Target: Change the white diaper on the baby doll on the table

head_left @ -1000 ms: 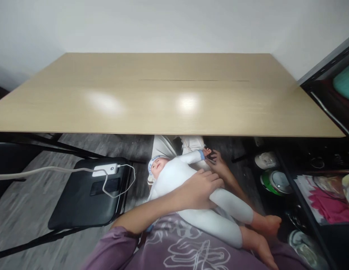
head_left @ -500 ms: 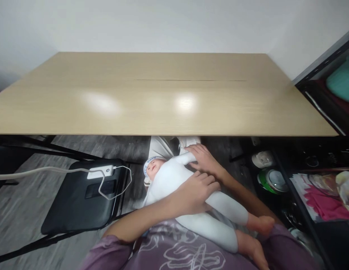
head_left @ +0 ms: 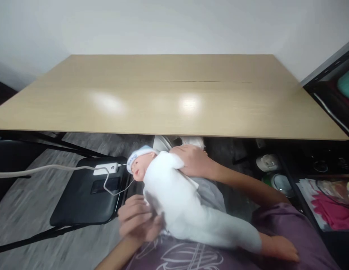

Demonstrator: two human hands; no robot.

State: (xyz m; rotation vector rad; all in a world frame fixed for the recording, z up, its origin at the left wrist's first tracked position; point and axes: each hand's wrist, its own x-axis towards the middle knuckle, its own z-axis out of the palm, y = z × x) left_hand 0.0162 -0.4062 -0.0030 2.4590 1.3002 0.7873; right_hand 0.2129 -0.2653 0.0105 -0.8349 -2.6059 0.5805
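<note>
A baby doll (head_left: 174, 198) in a white suit and a white cap with blue lettering lies tilted on its side across my lap. Its head points left, and one bare foot sticks out at the lower right. My right hand (head_left: 191, 160) is wrapped around the doll's raised arm and shoulder, covering that arm's end. Against the doll's front, low on the left, is my left hand (head_left: 140, 218), its fingers curled in and the thumb at the white suit. The doll's other arm is hidden there, and its second leg is out of sight.
A wooden table (head_left: 174, 112) stretches ahead above my lap. On a black folding chair (head_left: 81, 204) at left lie a white device (head_left: 105, 168) with a cable and a dark phone-like slab (head_left: 105, 185). Shelves at right hold a pink cloth (head_left: 330, 210) and containers.
The doll has rolled from its back onto its side, and its head has moved left. My left hand has gone from its upper leg to its front; my right hand has shifted slightly left.
</note>
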